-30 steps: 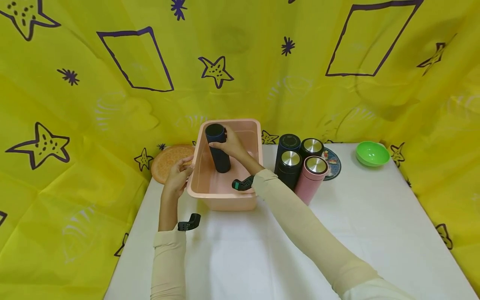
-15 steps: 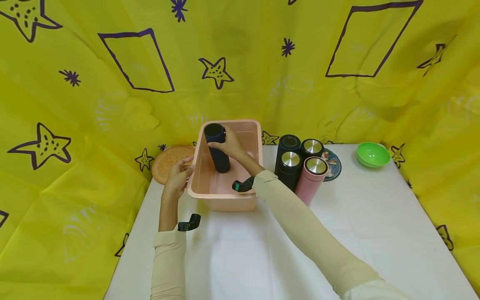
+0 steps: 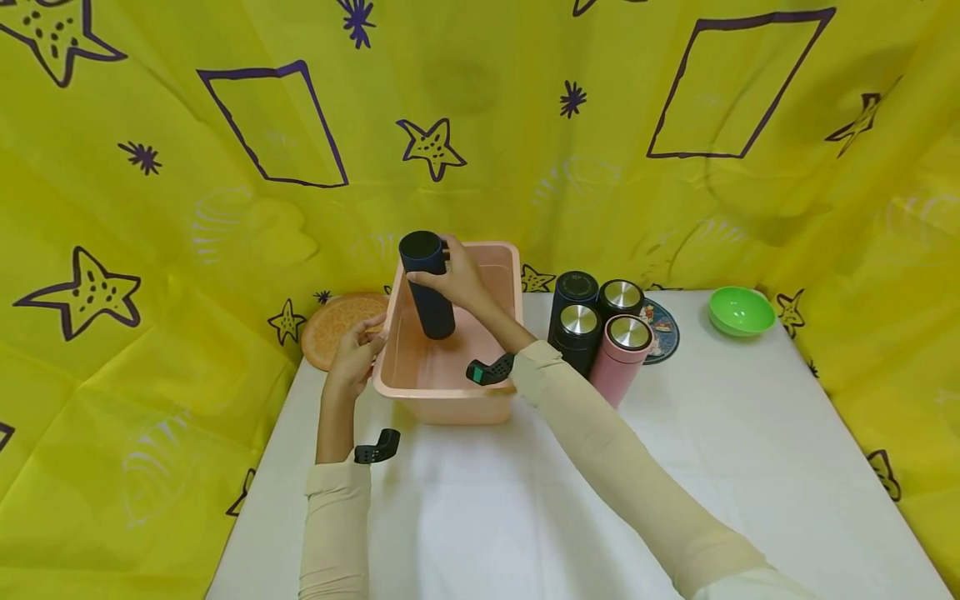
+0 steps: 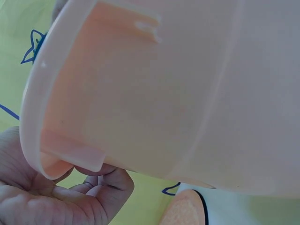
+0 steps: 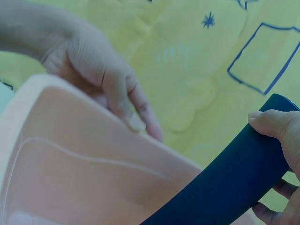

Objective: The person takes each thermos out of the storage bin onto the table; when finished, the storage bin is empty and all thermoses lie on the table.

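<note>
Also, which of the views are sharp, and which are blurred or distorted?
Head view: even light, sharp, but the wide lens bends the backdrop edges. Left wrist view: the pink tub fills the frame, soft and washed out. Right wrist view: the dark bottle is close and slightly blurred.

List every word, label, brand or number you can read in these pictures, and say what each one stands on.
No readable text in any view.
Round coaster behind the flasks: a printed picture, too small and half hidden to read.
Dark flask lid: a faint ring mark, too small to tell.
Yellow cloth: only drawn stars and four-sided outlines, no letters.
Dark blue flask in the right hand, pink tub held by the left hand: plain.
</note>
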The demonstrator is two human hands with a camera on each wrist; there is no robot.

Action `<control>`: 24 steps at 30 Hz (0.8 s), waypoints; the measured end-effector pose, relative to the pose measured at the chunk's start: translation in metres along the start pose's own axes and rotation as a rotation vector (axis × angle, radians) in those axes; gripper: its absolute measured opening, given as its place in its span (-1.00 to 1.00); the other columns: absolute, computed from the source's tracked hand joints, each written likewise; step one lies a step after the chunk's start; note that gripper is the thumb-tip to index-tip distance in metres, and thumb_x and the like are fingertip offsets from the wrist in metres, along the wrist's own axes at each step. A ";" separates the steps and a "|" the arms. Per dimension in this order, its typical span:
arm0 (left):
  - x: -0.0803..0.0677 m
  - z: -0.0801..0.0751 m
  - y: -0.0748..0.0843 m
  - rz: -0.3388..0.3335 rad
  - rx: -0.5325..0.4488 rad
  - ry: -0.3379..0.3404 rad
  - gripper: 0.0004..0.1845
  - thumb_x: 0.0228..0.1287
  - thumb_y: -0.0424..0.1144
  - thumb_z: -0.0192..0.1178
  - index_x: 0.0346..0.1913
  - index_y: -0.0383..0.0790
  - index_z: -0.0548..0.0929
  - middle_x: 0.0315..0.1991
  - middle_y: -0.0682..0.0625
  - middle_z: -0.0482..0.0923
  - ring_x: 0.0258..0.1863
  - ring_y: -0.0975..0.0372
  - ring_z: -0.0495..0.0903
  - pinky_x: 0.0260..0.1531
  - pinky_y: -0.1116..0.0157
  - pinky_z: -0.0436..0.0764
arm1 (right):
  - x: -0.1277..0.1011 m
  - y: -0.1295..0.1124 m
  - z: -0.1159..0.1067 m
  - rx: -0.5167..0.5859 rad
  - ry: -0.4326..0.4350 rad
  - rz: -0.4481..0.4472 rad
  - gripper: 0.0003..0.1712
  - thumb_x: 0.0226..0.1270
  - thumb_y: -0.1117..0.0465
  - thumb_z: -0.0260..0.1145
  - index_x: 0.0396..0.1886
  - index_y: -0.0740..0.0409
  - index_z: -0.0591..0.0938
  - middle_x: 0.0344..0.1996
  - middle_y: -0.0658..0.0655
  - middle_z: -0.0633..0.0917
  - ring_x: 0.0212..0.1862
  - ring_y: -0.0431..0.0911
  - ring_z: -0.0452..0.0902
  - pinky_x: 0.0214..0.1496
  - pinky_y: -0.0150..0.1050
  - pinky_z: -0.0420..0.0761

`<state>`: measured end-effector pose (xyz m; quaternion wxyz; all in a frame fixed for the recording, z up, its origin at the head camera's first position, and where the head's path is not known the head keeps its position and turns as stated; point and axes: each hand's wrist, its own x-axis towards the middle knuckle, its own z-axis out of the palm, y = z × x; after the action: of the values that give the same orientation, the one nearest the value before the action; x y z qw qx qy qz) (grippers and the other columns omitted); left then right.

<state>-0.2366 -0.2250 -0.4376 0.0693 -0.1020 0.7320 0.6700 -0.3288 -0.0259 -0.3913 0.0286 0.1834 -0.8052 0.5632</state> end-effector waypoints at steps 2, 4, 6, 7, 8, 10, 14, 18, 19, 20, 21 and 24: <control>0.000 0.000 0.000 -0.002 0.003 0.000 -0.51 0.50 -0.35 -0.04 0.44 -0.17 0.30 -0.18 -0.01 0.41 -0.26 0.29 0.54 -0.30 0.39 0.64 | -0.002 -0.006 -0.003 0.006 0.006 -0.015 -0.06 0.12 0.07 0.51 0.43 0.19 0.27 0.27 0.21 0.47 0.24 0.08 0.45 0.17 -0.08 0.57; -0.001 0.000 0.000 -0.005 0.007 0.001 -0.51 0.50 -0.35 -0.04 0.44 -0.16 0.30 -0.18 -0.02 0.41 -0.27 0.28 0.54 -0.30 0.40 0.64 | -0.004 -0.012 -0.006 0.008 0.017 -0.038 -0.07 0.10 0.08 0.52 0.42 0.19 0.29 0.24 0.21 0.50 0.21 0.07 0.47 0.14 -0.10 0.59; -0.001 0.000 0.001 -0.008 0.009 0.002 -0.51 0.50 -0.35 -0.04 0.44 -0.16 0.30 -0.17 -0.03 0.41 -0.27 0.27 0.54 -0.30 0.39 0.64 | -0.006 -0.019 -0.010 0.010 0.033 -0.063 -0.09 0.08 0.08 0.53 0.39 0.19 0.33 0.21 0.21 0.52 0.18 0.06 0.49 0.11 -0.12 0.61; -0.001 0.000 0.001 -0.009 0.012 0.002 -0.51 0.50 -0.35 -0.04 0.44 -0.16 0.30 -0.17 -0.03 0.41 -0.26 0.27 0.54 -0.29 0.40 0.64 | -0.007 -0.022 -0.011 0.014 0.041 -0.075 -0.10 0.07 0.08 0.54 0.38 0.19 0.34 0.20 0.21 0.53 0.17 0.06 0.50 0.09 -0.13 0.61; -0.001 0.000 0.001 -0.010 0.013 0.002 -0.51 0.50 -0.36 -0.04 0.44 -0.16 0.30 -0.17 -0.03 0.41 -0.26 0.27 0.54 -0.29 0.40 0.64 | -0.009 -0.025 -0.013 0.017 0.048 -0.084 -0.11 0.06 0.09 0.54 0.37 0.19 0.35 0.18 0.21 0.54 0.16 0.06 0.51 0.08 -0.14 0.62; -0.001 0.000 0.001 -0.011 0.012 0.001 -0.50 0.50 -0.36 -0.04 0.44 -0.16 0.30 -0.17 -0.04 0.41 -0.26 0.27 0.54 -0.29 0.40 0.64 | -0.012 -0.030 -0.017 0.030 0.062 -0.105 -0.13 0.05 0.10 0.55 0.35 0.19 0.37 0.16 0.22 0.55 0.13 0.07 0.53 0.04 -0.15 0.64; 0.000 -0.001 0.002 -0.012 0.008 -0.005 -0.50 0.50 -0.37 -0.04 0.44 -0.17 0.29 -0.17 -0.04 0.41 -0.28 0.28 0.54 -0.30 0.41 0.64 | -0.016 -0.041 -0.024 0.090 0.070 -0.145 -0.13 0.04 0.14 0.55 0.34 0.19 0.37 0.14 0.23 0.54 0.13 0.06 0.53 0.05 -0.19 0.64; -0.001 -0.001 0.001 -0.015 0.004 -0.012 -0.50 0.50 -0.36 -0.05 0.45 -0.17 0.28 -0.16 -0.04 0.41 -0.28 0.29 0.55 -0.31 0.42 0.63 | -0.021 -0.052 -0.030 0.129 0.086 -0.197 -0.15 0.03 0.16 0.56 0.32 0.20 0.39 0.11 0.20 0.55 0.16 0.01 0.47 0.10 -0.19 0.62; -0.001 -0.001 0.001 -0.015 0.002 -0.014 -0.50 0.51 -0.36 -0.06 0.45 -0.17 0.27 -0.16 -0.04 0.41 -0.28 0.29 0.55 -0.31 0.42 0.63 | -0.023 -0.056 -0.032 0.126 0.093 -0.208 -0.15 0.03 0.16 0.56 0.32 0.20 0.39 0.10 0.19 0.56 0.15 0.00 0.47 0.10 -0.20 0.62; -0.001 -0.001 0.001 -0.016 0.000 -0.013 -0.50 0.51 -0.36 -0.06 0.45 -0.17 0.27 -0.16 -0.04 0.41 -0.28 0.30 0.55 -0.31 0.42 0.63 | -0.024 -0.059 -0.034 0.126 0.098 -0.218 -0.16 0.02 0.17 0.56 0.31 0.20 0.40 0.10 0.19 0.56 0.15 -0.01 0.47 0.10 -0.21 0.62; -0.001 -0.001 0.001 -0.016 -0.001 -0.015 -0.50 0.51 -0.36 -0.07 0.45 -0.17 0.27 -0.15 -0.04 0.41 -0.29 0.30 0.56 -0.31 0.42 0.63 | -0.026 -0.063 -0.036 0.123 0.104 -0.228 -0.16 0.02 0.17 0.56 0.31 0.20 0.40 0.09 0.19 0.57 0.15 -0.02 0.47 0.10 -0.23 0.61; -0.001 0.000 0.001 -0.015 -0.010 -0.014 -0.51 0.50 -0.37 -0.06 0.45 -0.17 0.28 -0.16 -0.04 0.42 -0.30 0.30 0.57 -0.32 0.42 0.64 | -0.032 -0.073 -0.043 0.126 0.116 -0.250 -0.17 0.02 0.19 0.55 0.30 0.21 0.41 0.07 0.19 0.57 0.13 -0.02 0.46 0.08 -0.26 0.62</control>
<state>-0.2355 -0.2245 -0.4359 0.0789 -0.1031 0.7275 0.6737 -0.2824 0.0005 -0.3181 0.1334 0.2510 -0.7361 0.6143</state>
